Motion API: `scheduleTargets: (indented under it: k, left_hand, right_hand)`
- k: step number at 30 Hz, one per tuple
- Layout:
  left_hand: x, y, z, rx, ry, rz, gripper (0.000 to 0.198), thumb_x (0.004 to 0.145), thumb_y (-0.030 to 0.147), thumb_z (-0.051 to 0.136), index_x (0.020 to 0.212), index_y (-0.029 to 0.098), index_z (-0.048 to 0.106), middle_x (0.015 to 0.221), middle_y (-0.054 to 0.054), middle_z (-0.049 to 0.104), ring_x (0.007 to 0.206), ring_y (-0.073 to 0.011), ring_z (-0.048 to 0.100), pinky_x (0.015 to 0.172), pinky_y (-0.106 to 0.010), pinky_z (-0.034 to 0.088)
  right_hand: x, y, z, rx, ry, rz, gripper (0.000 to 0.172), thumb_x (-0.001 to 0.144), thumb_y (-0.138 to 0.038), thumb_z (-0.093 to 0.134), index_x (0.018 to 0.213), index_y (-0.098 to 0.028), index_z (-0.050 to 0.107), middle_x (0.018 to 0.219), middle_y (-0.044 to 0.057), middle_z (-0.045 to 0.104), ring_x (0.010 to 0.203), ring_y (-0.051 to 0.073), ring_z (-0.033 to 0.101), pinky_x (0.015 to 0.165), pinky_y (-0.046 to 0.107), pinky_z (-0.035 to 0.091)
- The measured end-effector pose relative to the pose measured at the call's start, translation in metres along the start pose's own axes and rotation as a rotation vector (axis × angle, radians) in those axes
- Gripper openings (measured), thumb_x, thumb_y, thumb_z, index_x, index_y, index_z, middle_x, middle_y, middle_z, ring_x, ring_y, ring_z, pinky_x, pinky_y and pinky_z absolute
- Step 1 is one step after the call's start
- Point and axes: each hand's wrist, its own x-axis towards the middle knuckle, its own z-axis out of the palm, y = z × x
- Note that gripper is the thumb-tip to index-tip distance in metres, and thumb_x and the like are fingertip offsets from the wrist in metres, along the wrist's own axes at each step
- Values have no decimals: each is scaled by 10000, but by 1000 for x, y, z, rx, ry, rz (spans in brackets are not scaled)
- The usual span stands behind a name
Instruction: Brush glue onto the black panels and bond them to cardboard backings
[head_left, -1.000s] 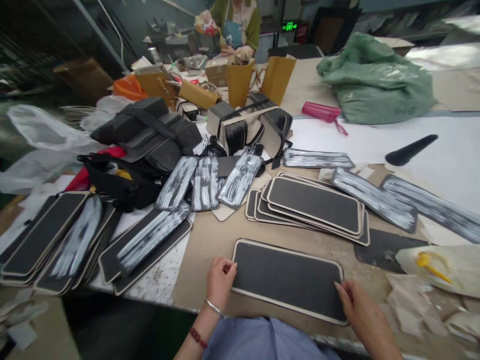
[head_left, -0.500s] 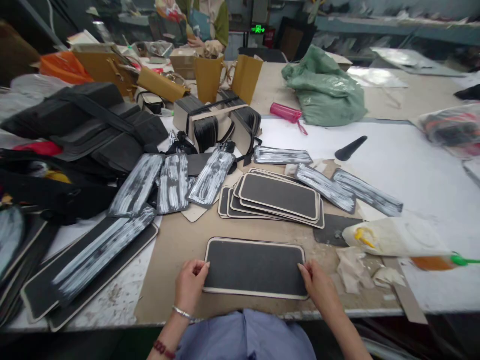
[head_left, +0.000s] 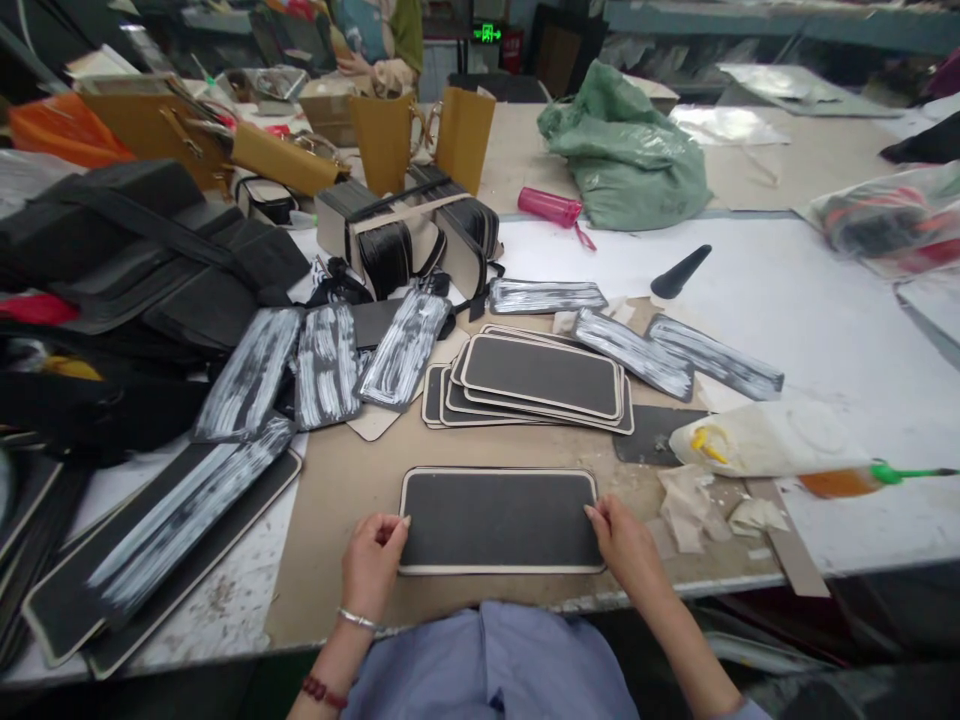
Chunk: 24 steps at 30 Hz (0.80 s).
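A black rounded panel with a pale border (head_left: 499, 522) lies near the table's front edge, before my body. My left hand (head_left: 375, 555) pinches its left end between thumb and fingers. At the opposite end my right hand (head_left: 626, 545) grips the panel the same way. Just behind it sits a loose stack of similar panels (head_left: 540, 378), their edges fanned out. Black strips smeared with white, such as one strip (head_left: 405, 350) left of the stack and another (head_left: 636, 355) to its right, lie around it.
Bundled black pieces (head_left: 150, 240) crowd the left. Strapped stacks of panels (head_left: 412, 235) stand behind, near tan bags (head_left: 382, 140). A pale bottle (head_left: 765, 440), crumpled scraps (head_left: 686, 505), a green plastic bag (head_left: 630, 150) and a pink bottle (head_left: 550, 205) lie rightward. Another person (head_left: 379, 45) stands across the table.
The view has shifted slightly, so most things appear further left and higher. Both hands stay on the panel's ends, and the panel now looks more level.
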Motion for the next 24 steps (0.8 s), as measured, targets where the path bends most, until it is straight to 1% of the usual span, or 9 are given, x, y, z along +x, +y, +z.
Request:
scheduleTargets:
  k: [7,12,15,19,21,23,24]
  left_hand:
    - [-3,1,2,1,28,27,433,616,626,483,573,202,561,624,-32,541,576,-194,527,622,-371,474]
    - [-9,4,6,18,110,115,291,692,501,470,643,216,508,653,-14,500,580,-175,502,598,-339,467]
    - [-11,-1,8,14,125,146,237,730,452,468,702,218,493,679,-11,507,601,-167,510,593,-315,468]
    - [-14,-16,4,-15,120,163,237,795,432,437,778,207,507,712,-21,545,639,-166,553,618,-307,484]
    - [-15,-20,1,20,176,216,229,833,399,410,805,198,517,731,-36,558,677,-173,565,649,-318,493]
    - [-15,-18,-1,81,237,337,214,858,350,398,861,185,534,791,-65,580,760,-187,578,717,-343,498]
    - [-15,-14,-1,116,241,416,209,867,323,395,912,179,540,850,-83,593,825,-194,582,768,-358,495]
  right_hand:
    - [0,-1,0,-11,24,-25,272,842,-425,285,648,-243,343,568,14,500,522,180,490,527,294,345]
    - [1,0,0,-32,18,-7,292,820,-463,281,631,-248,339,536,10,495,484,185,483,482,295,316]
    - [2,2,1,-28,17,-1,299,804,-478,289,619,-250,342,511,1,481,465,183,484,477,297,321]
    - [3,3,2,-26,13,6,291,782,-490,306,618,-253,347,502,-4,472,456,183,485,480,298,331]
    - [4,2,1,-34,6,5,289,778,-491,307,619,-253,345,510,-2,473,462,185,484,489,302,334]
    - [3,1,0,-38,-2,10,286,776,-491,307,621,-253,345,524,2,478,473,187,483,497,304,333]
    - [3,0,-1,-40,-8,13,284,776,-488,307,622,-253,344,528,4,479,479,188,483,500,305,332]
